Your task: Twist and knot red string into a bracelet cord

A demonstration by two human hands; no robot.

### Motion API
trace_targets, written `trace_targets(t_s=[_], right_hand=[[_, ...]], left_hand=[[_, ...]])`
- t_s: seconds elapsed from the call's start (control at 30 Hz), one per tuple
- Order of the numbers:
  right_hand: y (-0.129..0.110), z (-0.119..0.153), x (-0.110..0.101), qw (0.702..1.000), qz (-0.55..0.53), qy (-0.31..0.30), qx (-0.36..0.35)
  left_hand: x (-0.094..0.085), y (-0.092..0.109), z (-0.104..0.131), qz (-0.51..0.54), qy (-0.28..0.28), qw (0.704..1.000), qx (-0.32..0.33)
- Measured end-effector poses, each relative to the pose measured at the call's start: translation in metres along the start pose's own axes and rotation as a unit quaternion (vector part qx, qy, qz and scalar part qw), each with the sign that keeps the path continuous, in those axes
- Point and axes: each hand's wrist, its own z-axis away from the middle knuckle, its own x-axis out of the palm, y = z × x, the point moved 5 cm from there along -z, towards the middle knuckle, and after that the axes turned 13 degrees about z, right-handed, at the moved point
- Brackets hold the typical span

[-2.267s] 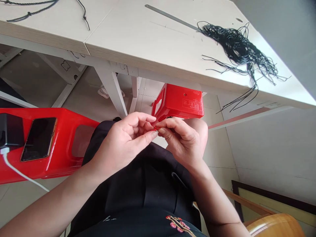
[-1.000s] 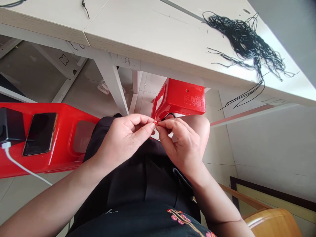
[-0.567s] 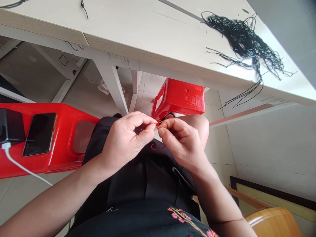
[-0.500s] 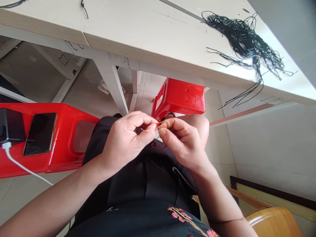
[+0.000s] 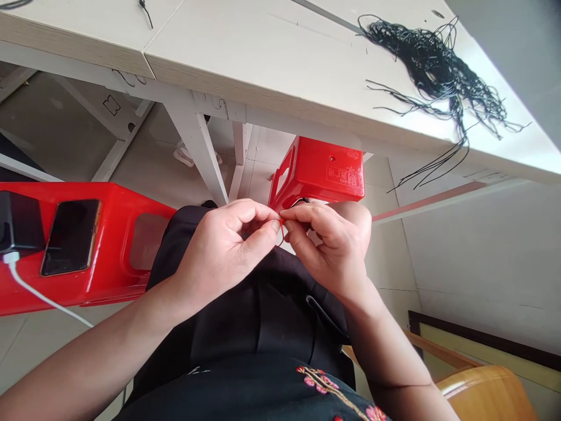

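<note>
A thin red cord is pinched between my two hands above my lap, with a small loop hanging below the fingertips. My left hand holds it between thumb and forefinger. Close against it, my right hand grips the cord with thumb and forefinger, its fingertips almost touching those of the left. The fingers hide most of the cord. On the white table beyond, a tangled bundle of black cords lies at the right, several ends hanging over the edge.
A red stool at the left bears a phone, a black box and a white cable. Another red stool stands under the table. A wooden chair is at the lower right. A short black cord lies on the table.
My right hand has turned slightly, its fingertips shifting up against the left ones. The loose red end that curved over my lap now shows as a small loop under the fingers.
</note>
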Motion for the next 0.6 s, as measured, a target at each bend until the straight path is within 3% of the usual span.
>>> trace_targets(t_s=[0.27, 0.37, 0.6], right_hand=[[-0.001, 0.003, 0.008, 0.991, 0.049, -0.065, -0.105], [-0.001, 0.004, 0.01, 0.989, 0.052, -0.047, -0.127], [0.004, 0.007, 0.014, 0.998, 0.001, -0.007, -0.063]], left_hand=[[0.004, -0.008, -0.005, 0.004, -0.053, 0.997, -0.056], [0.004, -0.013, -0.007, 0.022, -0.062, 0.996, -0.066], [0.007, -0.023, -0.009, 0.163, -0.053, 0.978, -0.123]])
